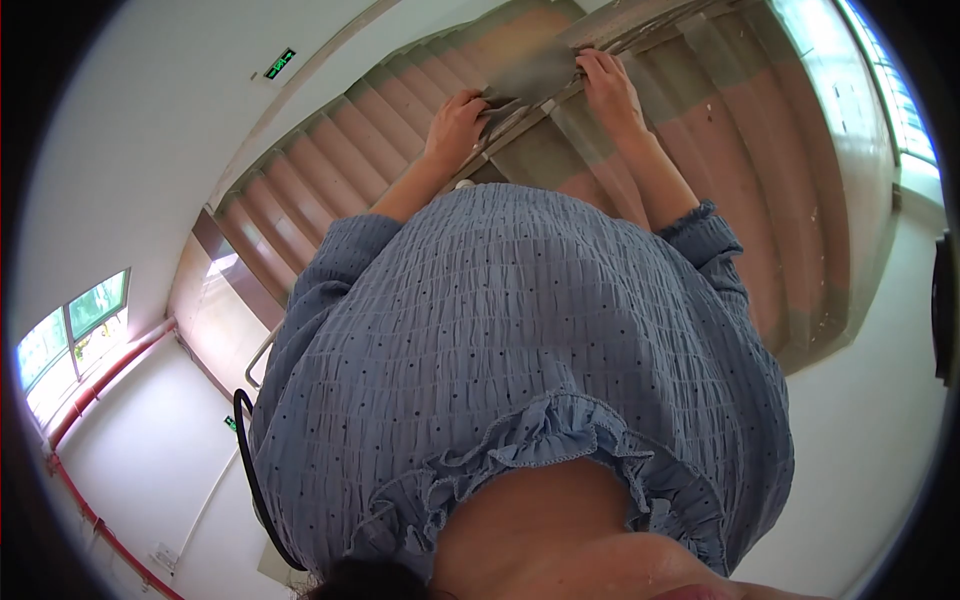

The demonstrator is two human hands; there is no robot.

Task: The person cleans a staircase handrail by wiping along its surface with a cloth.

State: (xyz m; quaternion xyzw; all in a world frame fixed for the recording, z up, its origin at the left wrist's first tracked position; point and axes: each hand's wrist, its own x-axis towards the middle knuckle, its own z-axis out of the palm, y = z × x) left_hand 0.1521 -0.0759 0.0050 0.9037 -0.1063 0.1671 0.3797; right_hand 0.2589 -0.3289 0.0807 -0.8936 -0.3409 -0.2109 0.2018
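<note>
A thin grey cloth-like sheet (pixel 530 78) stretches between my two hands, its middle smeared by motion. My left hand (pixel 457 128) pinches its near left end, where dark folds stick out past the fingers. At the far right end, the curled fingers of my right hand (pixel 610 88) close on its edge. I cannot make out exactly what kind of sheet it is. Below and behind it runs a stair railing (pixel 515 128), partly covered by the sheet and my hands.
Brown stairs (pixel 345 150) descend left of the railing, and more steps (pixel 740 170) lie on the right. A green exit sign (pixel 281 64) hangs on the white wall. Red pipes (pixel 100 385) run beneath a window (pixel 95 305). A black cable (pixel 255 480) loops beside my blue dress (pixel 530 320).
</note>
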